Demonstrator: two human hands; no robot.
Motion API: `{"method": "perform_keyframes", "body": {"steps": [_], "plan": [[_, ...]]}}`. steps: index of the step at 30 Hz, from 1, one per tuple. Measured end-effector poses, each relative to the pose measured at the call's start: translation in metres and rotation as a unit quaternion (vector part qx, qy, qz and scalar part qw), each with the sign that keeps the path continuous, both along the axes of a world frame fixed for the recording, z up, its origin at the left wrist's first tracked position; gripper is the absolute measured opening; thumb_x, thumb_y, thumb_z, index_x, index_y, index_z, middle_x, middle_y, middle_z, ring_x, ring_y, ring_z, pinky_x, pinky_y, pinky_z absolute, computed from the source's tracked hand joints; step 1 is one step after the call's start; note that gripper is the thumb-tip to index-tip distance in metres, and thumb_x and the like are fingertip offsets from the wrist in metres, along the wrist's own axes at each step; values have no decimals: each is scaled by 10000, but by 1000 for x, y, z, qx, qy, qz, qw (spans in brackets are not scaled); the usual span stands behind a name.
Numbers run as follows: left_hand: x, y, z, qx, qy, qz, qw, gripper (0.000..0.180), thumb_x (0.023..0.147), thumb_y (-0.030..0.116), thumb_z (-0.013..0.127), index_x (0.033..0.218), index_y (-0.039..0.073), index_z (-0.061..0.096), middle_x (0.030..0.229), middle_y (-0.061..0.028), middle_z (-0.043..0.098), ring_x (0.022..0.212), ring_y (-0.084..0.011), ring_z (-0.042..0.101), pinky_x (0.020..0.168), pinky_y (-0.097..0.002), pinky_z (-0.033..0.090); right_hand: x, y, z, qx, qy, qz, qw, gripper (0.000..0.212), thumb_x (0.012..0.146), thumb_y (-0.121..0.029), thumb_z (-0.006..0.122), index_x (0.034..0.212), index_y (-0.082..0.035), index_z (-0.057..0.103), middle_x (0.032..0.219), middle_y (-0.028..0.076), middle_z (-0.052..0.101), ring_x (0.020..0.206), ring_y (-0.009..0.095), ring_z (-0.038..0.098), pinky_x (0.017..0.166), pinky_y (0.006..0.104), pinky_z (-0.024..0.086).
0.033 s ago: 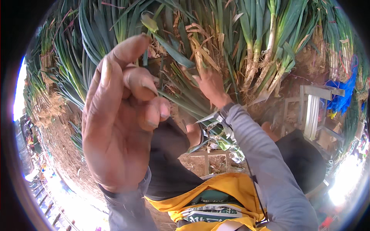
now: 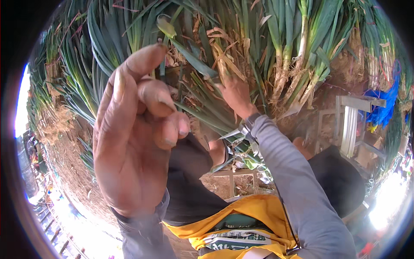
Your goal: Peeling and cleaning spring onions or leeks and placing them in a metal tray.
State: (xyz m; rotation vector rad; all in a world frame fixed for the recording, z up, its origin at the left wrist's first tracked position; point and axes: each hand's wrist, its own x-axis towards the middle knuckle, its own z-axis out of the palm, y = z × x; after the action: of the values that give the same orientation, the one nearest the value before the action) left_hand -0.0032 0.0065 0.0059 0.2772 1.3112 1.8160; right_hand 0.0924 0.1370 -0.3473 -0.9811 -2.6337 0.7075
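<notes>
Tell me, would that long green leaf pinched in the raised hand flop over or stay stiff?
The green leaf would probably bend: it is long and thin, and its tip already curls past the left hand. It looks light. The dry yellow leaves near the right hand might crumble.

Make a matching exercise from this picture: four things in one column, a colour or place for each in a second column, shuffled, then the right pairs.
Things
1. left hand
2. right hand
3. tarp
4. apron

Colour or place
A. blue, at the right edge
B. yellow, low in the middle
C. raised close to the camera, fingers curled, pinching a green leaf
D. farther off, reaching into the green onion stalks

Pairs: 1-C, 2-D, 3-A, 4-B
</notes>
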Motion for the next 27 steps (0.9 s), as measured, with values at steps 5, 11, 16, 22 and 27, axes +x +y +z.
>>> {"method": "perform_keyframes", "body": {"steps": [5,11,16,22,27], "plan": [[-4,-2,-9,48,2,-28,998,441,1116,224,399,1457,-56,380,921,-20,517,683,-79,467,685,-280,449,7,46,-44,55,115,-200,971,291,965,-242,611,1143,-12,617,1068,239,640,985,423,639,839,523,508],[10,5,-11,25,-19,-2,1000,408,1121,241,379,1400,-53,419,846,-32,496,621,-93,470,649,-294,462,32,83,-60,-89,-46,-196,975,363,958,-287,584,1158,12,629,1149,264,645,1045,454,628,873,530,500],[13,18,-8,37,-23,4,999,407,1121,242,373,1398,-53,416,838,-31,494,609,-97,464,649,-303,464,59,105,-83,-46,-63,-235,969,366,951,-324,602,1066,19,655,1067,256,665,980,460,644,849,528,516],[14,14,-10,29,5,-28,999,409,1120,253,375,1389,-51,427,832,-32,496,607,-98,471,646,-304,463,46,76,-69,-46,-53,-194,978,418,939,-311,631,1221,-4,595,1133,239,631,1022,457,629,847,524,517],[19,22,-13,18,-11,-23,1000,412,1119,260,377,1386,-48,429,822,-31,497,603,-99,473,647,-303,467,46,86,-77,-27,-74,-222,972,456,922,-339,666,1194,25,625,1081,260,652,965,446,656,851,508,522]]}}
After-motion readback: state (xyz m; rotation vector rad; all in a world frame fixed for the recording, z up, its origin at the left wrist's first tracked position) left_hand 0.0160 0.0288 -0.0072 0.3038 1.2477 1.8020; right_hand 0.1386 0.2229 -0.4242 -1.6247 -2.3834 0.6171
